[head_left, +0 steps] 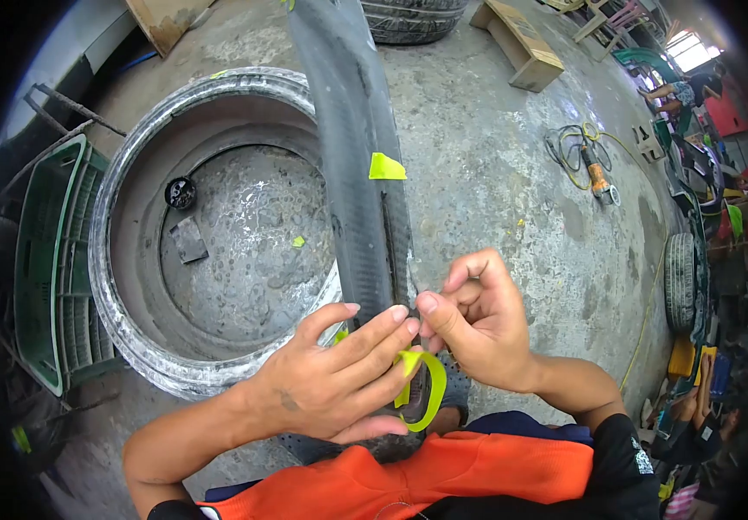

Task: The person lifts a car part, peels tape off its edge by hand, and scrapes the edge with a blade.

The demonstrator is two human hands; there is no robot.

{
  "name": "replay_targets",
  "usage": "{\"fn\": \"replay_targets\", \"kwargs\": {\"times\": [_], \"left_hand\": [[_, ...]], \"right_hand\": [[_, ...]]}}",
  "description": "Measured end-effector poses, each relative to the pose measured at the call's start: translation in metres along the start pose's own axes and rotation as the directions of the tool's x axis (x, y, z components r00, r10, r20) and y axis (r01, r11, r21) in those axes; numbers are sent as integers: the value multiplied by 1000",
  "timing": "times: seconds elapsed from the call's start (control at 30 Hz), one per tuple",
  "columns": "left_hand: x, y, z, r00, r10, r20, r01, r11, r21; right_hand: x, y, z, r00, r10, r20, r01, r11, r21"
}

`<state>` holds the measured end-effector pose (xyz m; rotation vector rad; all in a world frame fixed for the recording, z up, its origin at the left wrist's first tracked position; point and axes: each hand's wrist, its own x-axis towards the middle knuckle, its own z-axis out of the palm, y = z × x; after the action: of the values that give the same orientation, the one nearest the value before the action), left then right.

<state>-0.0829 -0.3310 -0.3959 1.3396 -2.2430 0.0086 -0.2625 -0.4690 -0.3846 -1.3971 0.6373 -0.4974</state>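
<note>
A long black rubber-like strip (pixel 352 147) with a woven-looking surface and a dark lengthwise slit runs from the top of the head view down to my lap. My left hand (pixel 330 381) lies on its lower part, fingers stretched out. A loop of yellow-green tape (pixel 435 394) hangs by the left fingertips; whether they grip it is unclear. My right hand (pixel 482 325) is closed in a pinch at the strip's right edge, beside the left fingertips. Something thin and greyish shows at its fingers, too small to name. A yellow-green tape piece (pixel 387 166) sticks to the strip higher up.
Left of the strip lies a large whitish-edged tyre (pixel 118 299), with a small black container (pixel 181 192) inside its ring. Beyond it stands a green crate (pixel 49 260). An orange power tool (pixel 600 184), a wooden bench (pixel 521 48) and another tyre (pixel 680 282) are to the right.
</note>
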Motion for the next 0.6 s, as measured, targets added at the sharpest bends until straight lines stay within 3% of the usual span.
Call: {"fn": "replay_targets", "kwargs": {"times": [0.03,0.1,0.13,0.2,0.27,0.33,0.37,0.43,0.47,0.53,0.57,0.6], "left_hand": [[0,0,0,1000,-3,-1,3,1000,8],[0,1,2,1000,-13,4,13,1000,12],[0,0,2,1000,-10,-9,10,1000,5],[-1,-1,3,1000,-16,-16,16,1000,-1],[-2,-2,3,1000,-2,-25,3,1000,10],[-2,-2,3,1000,-6,-22,6,1000,10],[-2,-1,3,1000,-6,-21,6,1000,7],[-1,-1,2,1000,-2,-11,3,1000,16],[-1,-1,1,1000,2,-1,-2,1000,27],[0,-1,-2,1000,3,11,-3,1000,26],[0,-1,-2,1000,1,23,-2,1000,21],[1,-1,-2,1000,4,21,-5,1000,21]], "right_hand": [[1,3,-2,1000,4,2,-4,1000,2],[2,10,-9,979,-202,29,201,933,-297],[3,9,-10,980,-195,32,196,936,-292],[7,4,-13,919,-374,127,387,785,-483],[7,3,-18,916,-376,141,394,773,-498],[11,-3,-23,786,-527,323,583,461,-669],[10,-3,-23,786,-526,324,584,460,-669],[11,-4,-23,873,-441,206,469,651,-596],[10,-3,-24,872,-444,206,471,650,-596],[7,0,-28,986,-140,90,161,941,-299],[6,-2,-28,986,-143,89,164,939,-302],[4,-6,-25,997,-20,78,34,982,-184]]}}
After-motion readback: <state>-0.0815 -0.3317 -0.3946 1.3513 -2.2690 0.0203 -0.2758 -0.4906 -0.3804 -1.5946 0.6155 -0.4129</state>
